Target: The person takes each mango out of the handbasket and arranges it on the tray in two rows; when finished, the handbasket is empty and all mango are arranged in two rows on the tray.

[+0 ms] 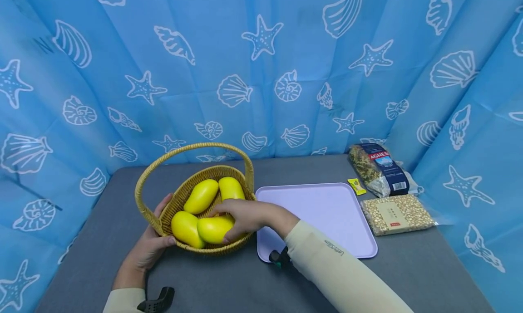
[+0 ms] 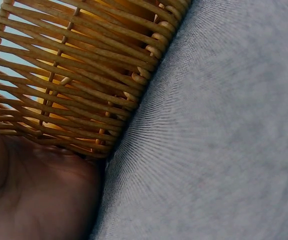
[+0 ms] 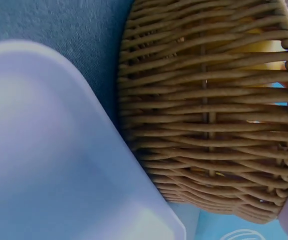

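A woven wicker basket [image 1: 196,174] with a tall arched handle stands on the table, holding several yellow mangoes. At the basket's left end my left hand [image 1: 149,249] grips it, thumb at the rim and fingers along the outer side. The left wrist view has the palm [image 2: 44,195] against the weave. My right hand [image 1: 249,215] reaches over the right rim and grips the front right mango [image 1: 212,230], thumb in front, fingers behind. Other mangoes, one [image 1: 202,196] at the back, lie around it. From the right wrist, the basket wall [image 3: 204,110] hides most of the hand.
A lilac tray [image 1: 314,199] lies right of the basket, under my right forearm. Beyond it are a small yellow packet [image 1: 357,186], a dark-labelled bag [image 1: 380,168] and a vacuum pack of pale grains [image 1: 398,214]. A blue shell-patterned curtain [image 1: 261,100] hangs behind the grey table.
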`<state>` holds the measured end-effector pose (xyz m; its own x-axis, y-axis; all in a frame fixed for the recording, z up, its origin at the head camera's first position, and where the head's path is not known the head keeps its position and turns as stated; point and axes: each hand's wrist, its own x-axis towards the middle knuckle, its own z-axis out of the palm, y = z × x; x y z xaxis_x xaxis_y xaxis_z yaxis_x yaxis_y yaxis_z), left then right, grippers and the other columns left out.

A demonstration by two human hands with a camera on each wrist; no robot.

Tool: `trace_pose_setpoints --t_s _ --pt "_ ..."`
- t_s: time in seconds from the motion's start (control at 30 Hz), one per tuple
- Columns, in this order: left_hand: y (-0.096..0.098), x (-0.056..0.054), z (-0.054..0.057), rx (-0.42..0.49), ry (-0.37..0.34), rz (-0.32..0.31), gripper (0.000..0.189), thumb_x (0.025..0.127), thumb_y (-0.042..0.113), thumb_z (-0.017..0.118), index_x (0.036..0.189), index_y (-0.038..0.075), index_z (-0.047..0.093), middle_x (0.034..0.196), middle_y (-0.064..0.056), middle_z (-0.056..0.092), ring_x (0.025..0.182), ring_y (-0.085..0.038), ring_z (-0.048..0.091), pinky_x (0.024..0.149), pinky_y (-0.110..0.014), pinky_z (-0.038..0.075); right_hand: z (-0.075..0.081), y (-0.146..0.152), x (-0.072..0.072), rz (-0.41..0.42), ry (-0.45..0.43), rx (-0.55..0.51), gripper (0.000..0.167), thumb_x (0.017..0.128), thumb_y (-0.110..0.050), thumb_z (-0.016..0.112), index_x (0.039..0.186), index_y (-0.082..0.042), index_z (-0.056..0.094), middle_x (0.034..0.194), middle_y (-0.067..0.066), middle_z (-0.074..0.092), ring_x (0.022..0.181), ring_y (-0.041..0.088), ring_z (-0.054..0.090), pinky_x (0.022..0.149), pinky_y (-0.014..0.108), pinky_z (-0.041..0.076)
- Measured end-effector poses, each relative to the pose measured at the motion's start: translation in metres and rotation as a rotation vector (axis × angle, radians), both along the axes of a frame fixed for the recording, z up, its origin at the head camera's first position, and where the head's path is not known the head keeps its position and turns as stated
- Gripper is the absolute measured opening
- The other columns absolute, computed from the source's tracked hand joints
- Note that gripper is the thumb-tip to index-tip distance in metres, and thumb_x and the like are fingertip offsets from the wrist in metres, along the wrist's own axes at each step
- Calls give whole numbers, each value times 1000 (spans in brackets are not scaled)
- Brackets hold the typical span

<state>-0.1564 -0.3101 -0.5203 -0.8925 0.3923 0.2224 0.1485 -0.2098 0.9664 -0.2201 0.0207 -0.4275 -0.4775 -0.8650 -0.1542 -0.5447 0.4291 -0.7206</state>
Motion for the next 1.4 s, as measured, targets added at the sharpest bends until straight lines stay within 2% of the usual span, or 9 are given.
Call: trace_pose_setpoints --t_s 0.17,0.27,0.43,0.6,0.77,0.9,1.07,1.4 --pt "-1 0 -1 0 -11 9 107 100 0 77 177 16 4 178 -15 17 154 -21 34 113 -30 42 -3 2 7 -54 75 -119 68 96 -29 87 155 -14 58 151 -4 57 131 9 51 112 29 41" --pt "-2 -1 -1 -5 -7 10 107 101 0 77 177 16 4 178 -16 17 154 -21 35 113 -31 42 -2 5 12 -88 84 -175 69 97 -31 87 157 -15 56 151 -3 56 132 10 51 112 30 42" --pt "-2 -2 1 -8 -5 13 107 100 -1 76 177 15 3 178 -17 17 154 -22 35 114 -31 42 1 13 22 -172 99 -273 69 97 -35 85 157 -17 56 148 -3 58 124 11 54 103 32 49" --pt "-1 1 2 -4 -25 19 107 100 -1 77 177 17 5 178 -15 17 154 -22 34 114 -30 41 4 24 33 -283 85 -405 68 97 -36 84 156 -16 57 141 -1 60 116 15 59 92 34 56" --pt "-1 2 4 4 -28 15 108 100 1 78 177 16 3 179 -15 16 154 -23 33 114 -31 41 4 39 42 -328 43 -517 68 96 -31 84 156 -16 56 139 2 59 112 22 61 87 39 61" --pt "-1 2 3 -1 -25 15 108 100 1 78 177 16 4 179 -16 15 155 -23 33 114 -31 42 4 51 48 -365 35 -552 66 96 -31 83 156 -18 56 138 1 59 111 25 61 86 42 60" --pt "-1 2 2 -10 -26 20 106 100 3 78 177 22 8 179 -15 15 155 -23 32 115 -30 40 4 66 53 -423 70 -574 68 96 -29 84 157 -19 57 138 -2 61 115 28 60 87 45 59" --pt "1 1 2 -15 -25 24 106 100 3 78 177 20 7 179 -14 15 157 -24 29 116 -28 37 0 100 51 -521 41 -716 66 99 -13 80 159 -15 52 147 4 58 123 38 56 92 46 58"
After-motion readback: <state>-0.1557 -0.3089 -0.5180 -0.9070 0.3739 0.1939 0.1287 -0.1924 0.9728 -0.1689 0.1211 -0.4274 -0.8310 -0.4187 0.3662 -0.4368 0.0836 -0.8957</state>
